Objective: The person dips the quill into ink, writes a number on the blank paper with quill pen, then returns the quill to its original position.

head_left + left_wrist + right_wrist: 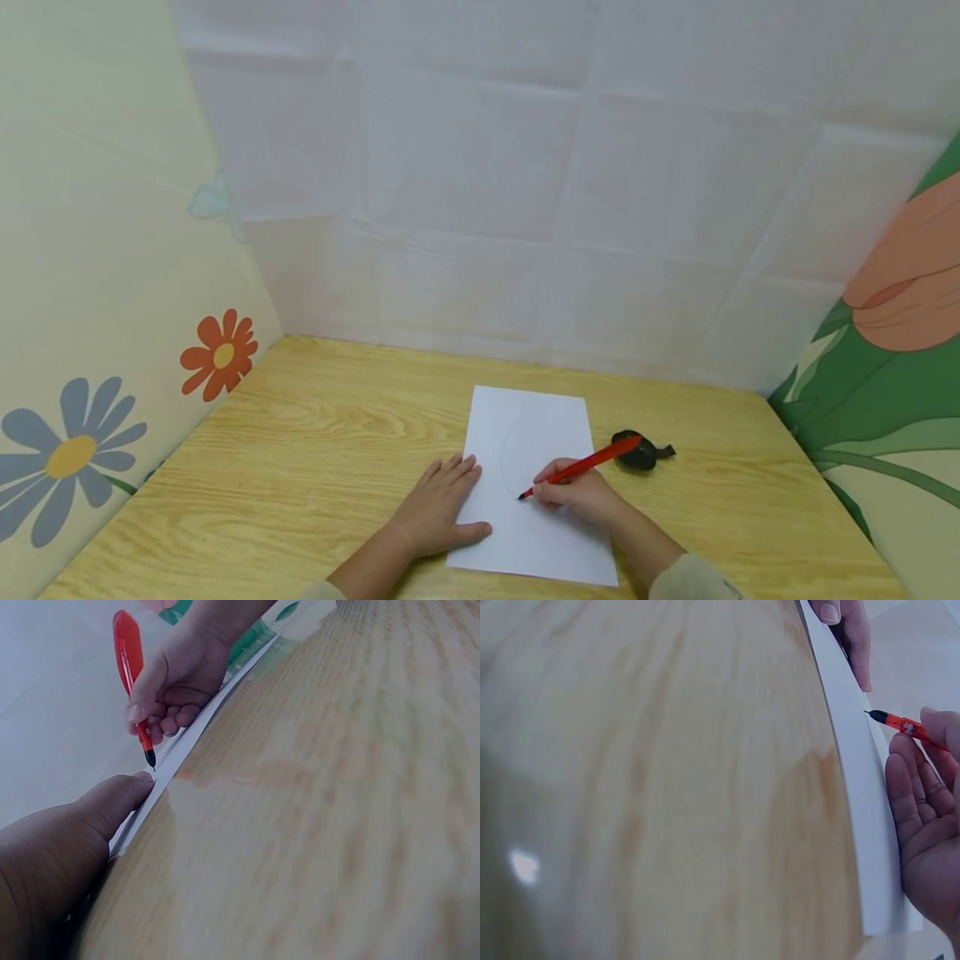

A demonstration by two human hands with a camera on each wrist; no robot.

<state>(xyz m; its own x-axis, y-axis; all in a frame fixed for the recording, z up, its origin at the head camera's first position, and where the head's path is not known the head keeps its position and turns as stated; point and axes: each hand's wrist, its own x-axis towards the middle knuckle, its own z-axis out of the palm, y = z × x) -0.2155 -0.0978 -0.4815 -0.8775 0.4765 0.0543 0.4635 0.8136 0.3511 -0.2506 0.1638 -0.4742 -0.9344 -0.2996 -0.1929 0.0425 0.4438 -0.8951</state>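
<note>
A white sheet of paper [528, 550] lies on the wooden table with a faint, thin curved line [502, 450] drawn on it. My left hand [438, 508] rests flat along the paper's left side, fingers spread and thumb on the sheet. In my right hand [581, 492] a red pen [596, 458] is pinched between thumb and fingers. Its black, fine tip [877, 715] points down to the paper at the lower end of the curve. The left wrist view shows the left thumb [112, 802] close to the pen tip.
A rounded black object with a short tail [637, 452] sits on the table right of the paper, partly behind the pen. A white cloth [465, 167] hangs at the back. Flower-printed panels stand at left [112, 250] and right [900, 400] of the table [322, 433].
</note>
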